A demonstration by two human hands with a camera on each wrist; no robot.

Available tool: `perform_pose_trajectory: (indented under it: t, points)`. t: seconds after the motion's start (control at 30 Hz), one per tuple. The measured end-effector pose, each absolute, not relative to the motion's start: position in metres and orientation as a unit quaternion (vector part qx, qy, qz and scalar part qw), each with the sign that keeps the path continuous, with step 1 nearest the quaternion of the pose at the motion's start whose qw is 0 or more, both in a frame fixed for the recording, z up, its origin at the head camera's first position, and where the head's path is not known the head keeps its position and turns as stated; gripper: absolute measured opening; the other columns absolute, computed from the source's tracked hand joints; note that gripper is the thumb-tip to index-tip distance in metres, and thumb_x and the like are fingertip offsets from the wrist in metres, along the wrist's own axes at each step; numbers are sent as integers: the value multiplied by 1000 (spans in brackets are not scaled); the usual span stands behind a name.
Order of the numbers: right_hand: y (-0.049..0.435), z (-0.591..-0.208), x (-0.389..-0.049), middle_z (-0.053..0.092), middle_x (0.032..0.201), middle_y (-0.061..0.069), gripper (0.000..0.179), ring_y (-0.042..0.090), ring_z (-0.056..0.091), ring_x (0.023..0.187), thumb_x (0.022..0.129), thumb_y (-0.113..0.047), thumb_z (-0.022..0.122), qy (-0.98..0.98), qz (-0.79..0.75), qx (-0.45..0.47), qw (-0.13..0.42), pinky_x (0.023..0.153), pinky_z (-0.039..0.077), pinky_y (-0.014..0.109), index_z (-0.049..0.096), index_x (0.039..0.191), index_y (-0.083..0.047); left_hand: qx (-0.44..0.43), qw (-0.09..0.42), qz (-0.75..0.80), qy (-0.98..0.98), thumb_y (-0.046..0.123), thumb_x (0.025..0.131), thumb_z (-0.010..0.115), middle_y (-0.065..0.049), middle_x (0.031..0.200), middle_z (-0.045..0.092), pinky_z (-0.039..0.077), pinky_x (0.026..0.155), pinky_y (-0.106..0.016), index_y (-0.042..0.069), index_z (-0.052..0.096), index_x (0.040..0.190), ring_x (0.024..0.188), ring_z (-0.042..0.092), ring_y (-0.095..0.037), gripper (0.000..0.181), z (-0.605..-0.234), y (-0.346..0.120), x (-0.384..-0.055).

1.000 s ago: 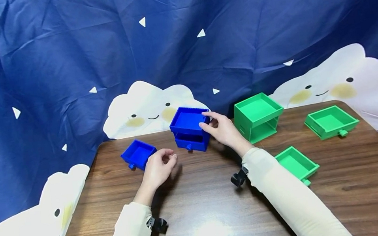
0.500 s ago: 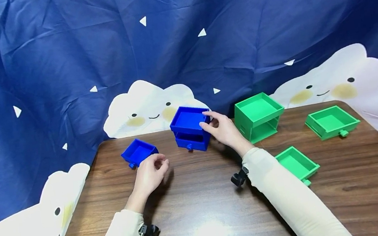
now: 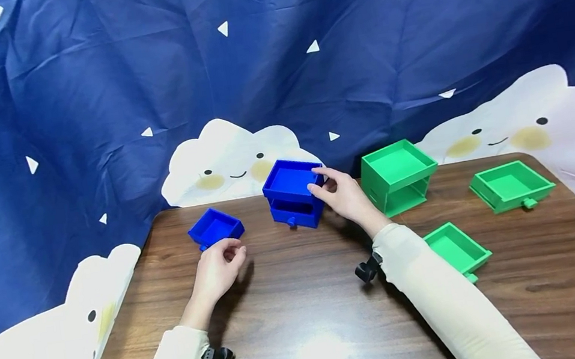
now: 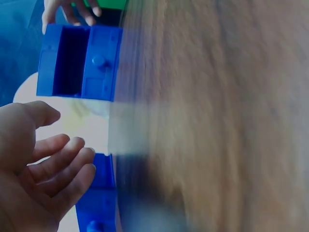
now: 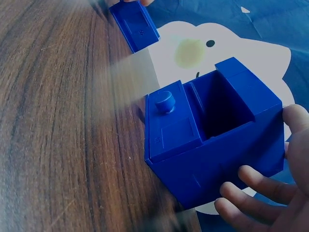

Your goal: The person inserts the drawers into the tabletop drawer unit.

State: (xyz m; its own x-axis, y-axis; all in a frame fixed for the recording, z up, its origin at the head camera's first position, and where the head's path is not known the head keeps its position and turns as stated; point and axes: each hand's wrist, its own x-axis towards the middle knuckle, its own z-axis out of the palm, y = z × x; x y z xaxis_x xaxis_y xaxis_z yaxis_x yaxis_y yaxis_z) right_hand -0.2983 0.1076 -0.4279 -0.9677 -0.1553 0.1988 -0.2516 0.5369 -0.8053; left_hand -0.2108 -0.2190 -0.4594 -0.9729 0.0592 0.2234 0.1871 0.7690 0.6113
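Note:
A small blue drawer cabinet (image 3: 293, 180) stands at the back of the table, topped by a shallow tray. Its lower drawer (image 3: 295, 216), with a round knob, sits in the bottom slot; the slot above gapes. My right hand (image 3: 344, 196) holds the cabinet by its upper right edge, thumb and index over the rim, other fingers along the side in the right wrist view. Left of the cabinet lies a loose blue drawer (image 3: 215, 225). My left hand (image 3: 218, 270) hovers just in front of that drawer, fingers loosely curved with nothing between them, and partly covers it.
To the right of the blue cabinet is a green cabinet (image 3: 400, 174) with an open front. Two green drawers lie farther right, one (image 3: 511, 183) near the back corner, another (image 3: 457, 247) partly behind my right sleeve. A blue cloud-print cloth (image 3: 271, 54) hangs behind the table.
My left hand has drawn away from the blue cabinet, moving left and slightly nearer. The right hand stays at the cabinet's edge. The whole head view has shifted a little.

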Motion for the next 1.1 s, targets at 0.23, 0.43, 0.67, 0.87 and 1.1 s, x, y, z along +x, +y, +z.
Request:
perform_pose_trajectory:
  t: [0.23,0.43,0.67,0.87,1.1]
  points:
    - [109,-430,-299,72,105,15,54,28,66,96,107,-37,70,-876,464,116,56,79,53,36,59,155,-15,-48,90,-335,-937,18,99,75,-6,92,78,57,79,-34,3,79,112,81,71,-15,20,-461,-233,-205]
    - [109,-431,-300,72,105,15,54,28,66,95,107,-36,69,-877,462,120,57,80,53,36,59,155,-14,-34,90,-324,-941,18,99,75,-7,93,80,58,81,-37,2,79,113,83,73,-18,22,-463,-241,-203]
    - [109,-431,-302,70,106,15,54,29,65,96,107,-36,69,-875,465,120,58,81,53,37,59,154,-14,-23,100,-317,-943,18,98,75,-10,94,80,60,80,-40,1,78,113,82,76,-22,24,-461,-249,-201]
    - [109,-430,-301,70,107,16,54,29,65,98,106,-37,70,-875,466,118,54,82,53,39,59,154,-16,-11,106,-308,-945,19,98,74,-11,94,81,60,81,-44,1,78,113,83,77,-24,24,-461,-256,-201]
    - [108,-430,-301,70,109,16,55,29,66,100,107,-36,69,-876,464,121,56,85,53,39,58,155,-14,8,119,-297,-947,19,97,73,-12,95,81,60,84,-49,0,78,111,86,77,-28,25,-462,-264,-202]
